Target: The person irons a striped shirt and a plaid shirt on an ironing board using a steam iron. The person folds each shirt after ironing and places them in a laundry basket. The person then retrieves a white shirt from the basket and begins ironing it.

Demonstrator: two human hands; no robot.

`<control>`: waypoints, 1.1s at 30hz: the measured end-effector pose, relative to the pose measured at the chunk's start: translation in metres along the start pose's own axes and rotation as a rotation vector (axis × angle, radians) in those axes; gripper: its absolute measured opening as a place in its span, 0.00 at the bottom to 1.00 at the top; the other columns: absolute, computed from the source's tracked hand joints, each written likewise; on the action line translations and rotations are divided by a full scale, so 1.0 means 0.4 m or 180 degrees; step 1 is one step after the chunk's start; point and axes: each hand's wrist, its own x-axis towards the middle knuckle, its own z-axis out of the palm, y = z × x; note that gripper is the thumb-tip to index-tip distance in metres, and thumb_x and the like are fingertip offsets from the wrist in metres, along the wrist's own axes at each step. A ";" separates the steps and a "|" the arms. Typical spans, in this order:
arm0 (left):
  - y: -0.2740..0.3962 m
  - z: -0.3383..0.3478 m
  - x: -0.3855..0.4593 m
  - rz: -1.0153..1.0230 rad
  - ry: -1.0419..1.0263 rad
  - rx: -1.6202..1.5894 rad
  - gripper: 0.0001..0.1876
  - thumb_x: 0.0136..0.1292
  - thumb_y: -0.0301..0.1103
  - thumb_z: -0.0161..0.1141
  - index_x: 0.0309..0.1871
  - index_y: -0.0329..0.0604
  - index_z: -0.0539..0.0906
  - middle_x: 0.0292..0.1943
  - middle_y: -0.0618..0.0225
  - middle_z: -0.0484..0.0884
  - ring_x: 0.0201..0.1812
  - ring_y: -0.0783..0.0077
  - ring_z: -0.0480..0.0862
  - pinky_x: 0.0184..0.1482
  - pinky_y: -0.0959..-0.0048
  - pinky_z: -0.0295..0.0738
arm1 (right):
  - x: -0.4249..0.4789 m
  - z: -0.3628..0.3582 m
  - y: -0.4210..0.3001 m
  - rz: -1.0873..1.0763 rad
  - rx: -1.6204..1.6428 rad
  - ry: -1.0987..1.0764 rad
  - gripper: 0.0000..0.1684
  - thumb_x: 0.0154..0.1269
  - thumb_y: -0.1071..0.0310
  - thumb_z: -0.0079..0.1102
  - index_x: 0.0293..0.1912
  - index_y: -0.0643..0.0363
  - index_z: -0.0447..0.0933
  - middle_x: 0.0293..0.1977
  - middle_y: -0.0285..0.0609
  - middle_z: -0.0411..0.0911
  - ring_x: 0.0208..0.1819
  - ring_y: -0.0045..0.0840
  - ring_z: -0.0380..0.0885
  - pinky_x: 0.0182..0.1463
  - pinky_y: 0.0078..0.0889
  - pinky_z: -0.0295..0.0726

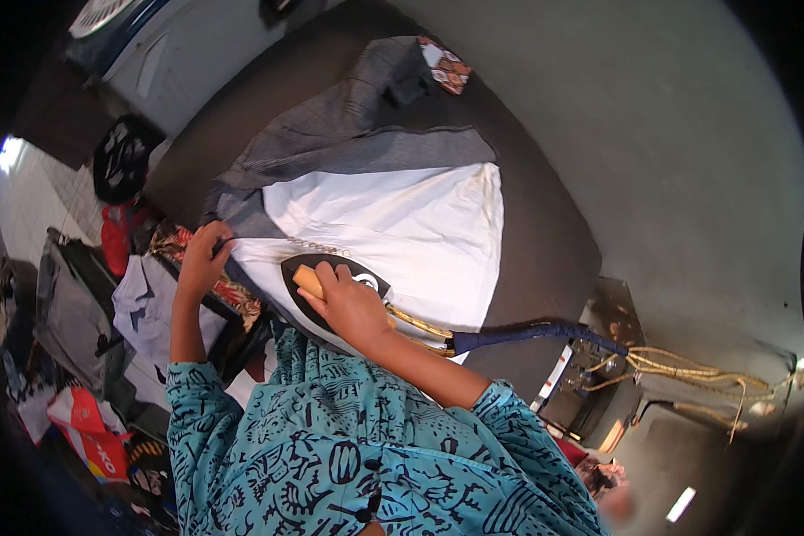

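Note:
A grey garment (335, 124) lies spread on a dark table, its white lining or pocket cloth (402, 208) facing up. My right hand (355, 308) grips the wooden handle of an electric iron (297, 295), whose dark soleplate body rests on the white cloth. Printed writing on the cloth shows just past the iron. At the garment's left edge, my left hand (206, 258) pinches the fabric between thumb and fingers. A cord wrapped in dark blue (536, 333) runs from the iron's back to the right.
The dark table (543, 234) borders a grey wall (683, 134). A patterned cloth piece (447, 65) lies at the far end. On the left are a folded light shirt (147, 301), an open grey bag (80, 321) and a red plastic bag (87, 429). Yellowish cords (697, 372) hang at right.

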 end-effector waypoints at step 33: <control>-0.112 0.023 0.239 -0.0111 0.1200 0.0256 0.14 0.57 0.27 0.64 0.47 0.39 0.81 0.39 0.61 0.84 0.45 0.62 0.85 0.50 0.66 0.77 | -0.187 -0.216 0.653 0.2956 -0.0763 0.1697 0.29 0.73 0.38 0.51 0.46 0.58 0.67 0.27 0.61 0.82 0.33 0.59 0.82 0.35 0.59 0.81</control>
